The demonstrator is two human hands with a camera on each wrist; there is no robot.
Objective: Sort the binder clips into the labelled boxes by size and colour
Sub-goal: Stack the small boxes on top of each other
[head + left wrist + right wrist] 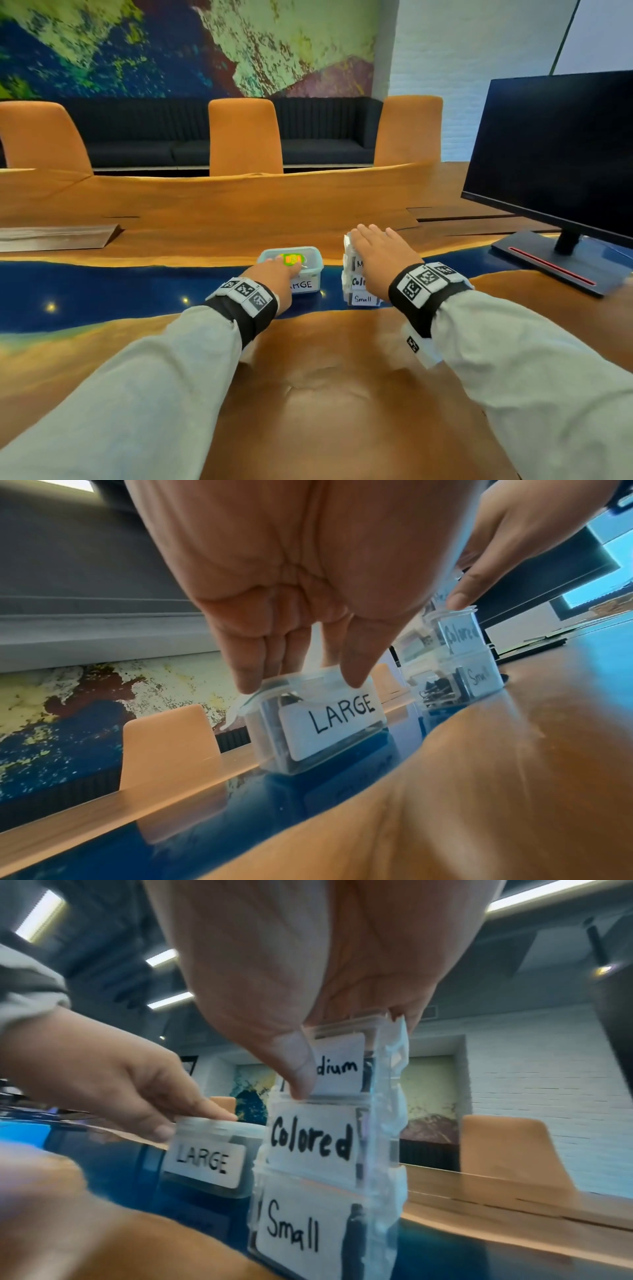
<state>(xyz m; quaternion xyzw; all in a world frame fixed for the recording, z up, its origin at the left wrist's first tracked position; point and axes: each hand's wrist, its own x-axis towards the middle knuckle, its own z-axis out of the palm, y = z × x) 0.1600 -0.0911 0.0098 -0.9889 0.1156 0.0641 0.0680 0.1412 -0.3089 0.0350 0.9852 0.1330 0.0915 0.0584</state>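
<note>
1. Where the blue resin strip crosses the wooden table (342, 394), just below the middle of the head view, stands the clear lidded box labelled LARGE (329, 721); dark clips show dimly through its wall.
2. Resting on its lid, the left hand (274, 274) has straight fingers (250, 669) held close together, the thumb down the front edge above the label.
3. To the right of it, near but apart, three clear boxes are stacked: Small (298, 1231) at the bottom, Colored (311, 1139) in the middle, Medium (339, 1066) on top.
4. Flat on the top box lies the right hand (380, 253), fingers extended and slightly spread, thumb tip over the Medium label.
5. Something green and orange, possibly a sticker, shows blurred on the LARGE lid.
6. At right stands a dark monitor (555, 154); orange chairs (245, 137) line the far edge.
</note>
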